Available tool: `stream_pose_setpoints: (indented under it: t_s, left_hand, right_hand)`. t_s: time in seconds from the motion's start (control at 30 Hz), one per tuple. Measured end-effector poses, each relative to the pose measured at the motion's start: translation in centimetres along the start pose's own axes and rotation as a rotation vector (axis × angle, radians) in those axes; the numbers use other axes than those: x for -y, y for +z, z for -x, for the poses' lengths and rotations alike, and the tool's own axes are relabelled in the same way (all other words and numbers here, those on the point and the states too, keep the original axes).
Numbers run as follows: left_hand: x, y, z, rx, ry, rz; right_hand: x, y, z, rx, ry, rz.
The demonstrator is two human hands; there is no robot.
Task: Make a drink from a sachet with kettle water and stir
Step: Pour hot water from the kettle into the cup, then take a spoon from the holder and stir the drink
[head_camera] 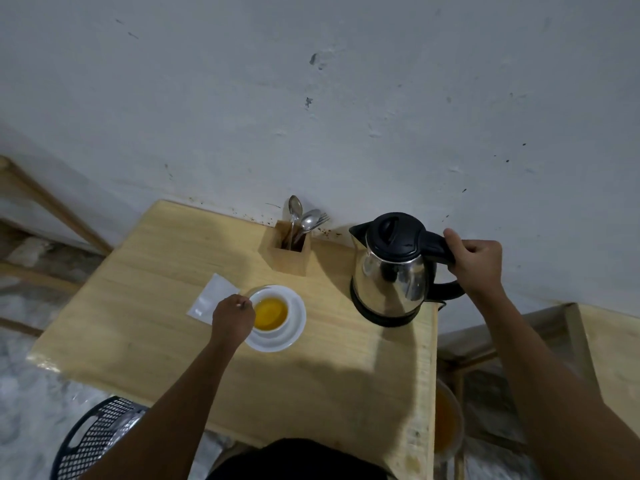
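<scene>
A white cup [277, 318] holding orange liquid stands on a white saucer [296, 332] in the middle of the wooden table [166, 271]. My left hand [232, 318] is closed at the cup's left rim, seemingly pinching its handle. A steel kettle [391, 275] with a black lid stands on its base at the table's right edge. My right hand [476, 266] grips the kettle's black handle. An opened white sachet [212, 299] lies flat just left of the cup.
A wooden holder [289, 252] with spoons and a fork stands at the back against the wall. A black mesh basket [95, 438] sits on the floor at lower left. Wooden furniture stands to the right, with a bowl of orange liquid [446, 420] below the table edge.
</scene>
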State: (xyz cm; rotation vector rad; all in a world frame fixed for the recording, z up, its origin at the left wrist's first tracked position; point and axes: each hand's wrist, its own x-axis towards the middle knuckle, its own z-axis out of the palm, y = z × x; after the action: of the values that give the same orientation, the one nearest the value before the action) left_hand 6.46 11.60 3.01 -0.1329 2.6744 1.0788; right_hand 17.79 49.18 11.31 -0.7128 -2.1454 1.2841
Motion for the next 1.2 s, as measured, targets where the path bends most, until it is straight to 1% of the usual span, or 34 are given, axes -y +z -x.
stream_pose_setpoints:
  t_s: [0.03,0.13,0.3,0.4,0.47,0.53,0.6,0.63,0.7,0.83,0.87,0.93,1.0,1.07,1.1,1.13,1.2]
  left_hand:
    - [0.1,0.0,0.0,-0.002,-0.021,-0.001]
    - [0.3,0.1,-0.1,0.012,0.022,-0.015]
    - [-0.4,0.1,0.2,-0.002,-0.058,-0.003]
    - [-0.3,0.1,0.3,0.008,-0.034,-0.026]
    - [-0.2,0.1,0.2,0.014,-0.046,-0.009]
    - [-0.2,-0.1,0.3,0.019,-0.082,0.040]
    - [-0.1,-0.1,0.1,0.035,-0.076,0.044]
    - [0.0,-0.1,0.1,0.046,-0.066,0.034]
    - [0.1,-0.2,0.0,0.060,-0.064,0.040]
    - [0.4,-0.4,-0.3,0.092,-0.068,0.072]
    - [0.4,-0.5,-0.3,0.099,-0.067,0.082]
    - [0.5,-0.6,-0.6,0.118,-0.066,0.090]
    - [0.8,-0.8,-1.1,0.143,-0.069,0.088]
    - [1.2,-1.1,-1.5,0.184,-0.064,0.098]
    - [1.4,-1.2,-1.8,0.208,-0.056,0.105]
    - [1.6,-1.3,-1.9,0.235,-0.050,0.115]
    - [1.6,-1.9,-2.0,0.284,-0.057,0.134]
  right_hand:
    - [-0.2,-0.1,-0.1,0.004,0.016,-0.016]
    - [-0.7,-0.4,-0.6,0.035,0.049,-0.052]
    - [-1.8,-1.1,-0.9,0.051,0.107,-0.111]
    - [-1.9,-1.3,-0.4,0.045,0.111,-0.062]
    - [-1.4,-1.3,0.2,-0.017,0.117,0.058]
    - [-0.7,-0.8,1.0,-0.144,0.137,0.179]
    - [0.2,0.1,2.4,-0.268,0.139,0.210]
    - [0.5,0.7,3.1,-0.296,0.123,0.208]
    - [1.0,2.0,4.3,-0.310,0.099,0.232]
    - [2.4,3.7,5.7,-0.353,0.138,0.264]
    - [3.2,4.2,6.2,-0.354,0.101,0.293]
    - [5.0,5.7,7.3,-0.353,-0.070,0.345]
    - [6.6,8.0,8.4,-0.329,-0.291,0.354]
    - [7.3,10.8,9.1,-0.238,-0.428,0.338]
    - [7.6,12.1,9.2,-0.164,-0.436,0.332]
    - [7.8,13.3,9.2,-0.082,-0.406,0.335]
    - [8.3,15.6,8.9,0.095,-0.283,0.347]
